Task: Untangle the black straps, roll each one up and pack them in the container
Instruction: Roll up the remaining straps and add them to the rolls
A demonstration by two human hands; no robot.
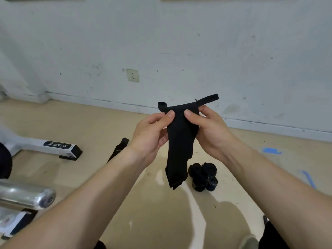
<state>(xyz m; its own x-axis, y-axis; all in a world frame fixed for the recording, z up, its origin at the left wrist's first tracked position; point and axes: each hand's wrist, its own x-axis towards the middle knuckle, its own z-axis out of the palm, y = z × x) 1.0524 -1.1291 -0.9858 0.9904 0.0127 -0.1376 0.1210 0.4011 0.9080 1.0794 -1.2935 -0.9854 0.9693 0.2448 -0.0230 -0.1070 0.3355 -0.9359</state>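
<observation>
i see both hands up in the air, below the wall socket (132,75) and a bit to its right. the left hand (152,133) pinches the top of a black strap (179,144), thumb on the front and fingers curled behind it. the right hand (210,126) pinches the same top edge just beside it, thumb on the front too. the two thumbs are near each other but apart. the black strap hangs down between the hands, folded over on itself, with its low end loose in the air. a thin tail of it sticks out past the right hand, and a small loop pokes up over the left thumb. on the floor (100,123), lower down and right of the socket, sits a little pile of rolled straps (203,175), all touching. a flat strap (118,150) lies on the floor below the socket, partly hidden by the left wrist. far left of the socket is a white machine foot (53,146) that says brtw.
</observation>
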